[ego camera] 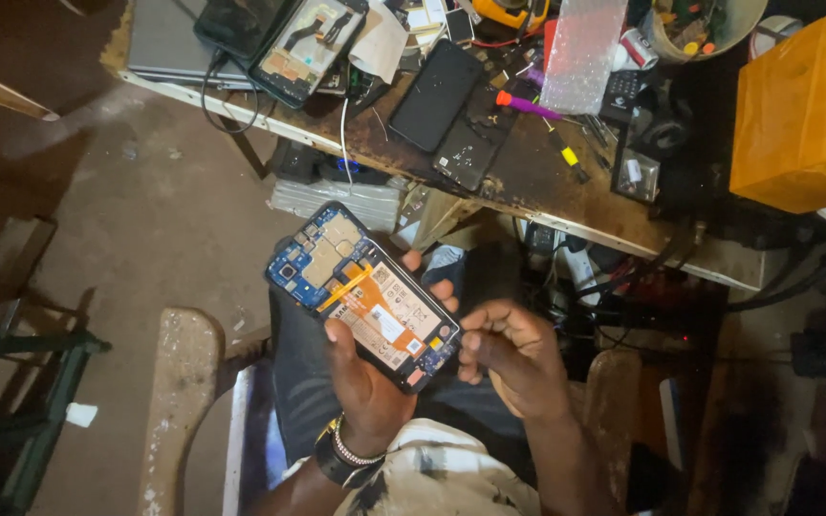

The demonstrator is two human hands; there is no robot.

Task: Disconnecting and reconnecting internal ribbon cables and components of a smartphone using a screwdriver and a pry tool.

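An opened smartphone [363,294] with its back cover off shows a blue circuit board, an orange flex cable and an orange-labelled battery. My left hand [367,382] grips it from below, thumb across the battery, fingertips showing past the far edge. A dark watch and a bead bracelet sit on that wrist. My right hand [513,352] hovers just right of the phone's lower end, fingers curled and pinched together; I cannot see anything in them.
A cluttered, worn workbench [528,182] lies ahead with another opened phone [306,48], dark phone panels [437,94], a purple-handled tool [526,105], a bubble-wrap bag [580,53] and an orange box [800,115]. A wooden stool [179,401] stands at left on the concrete floor.
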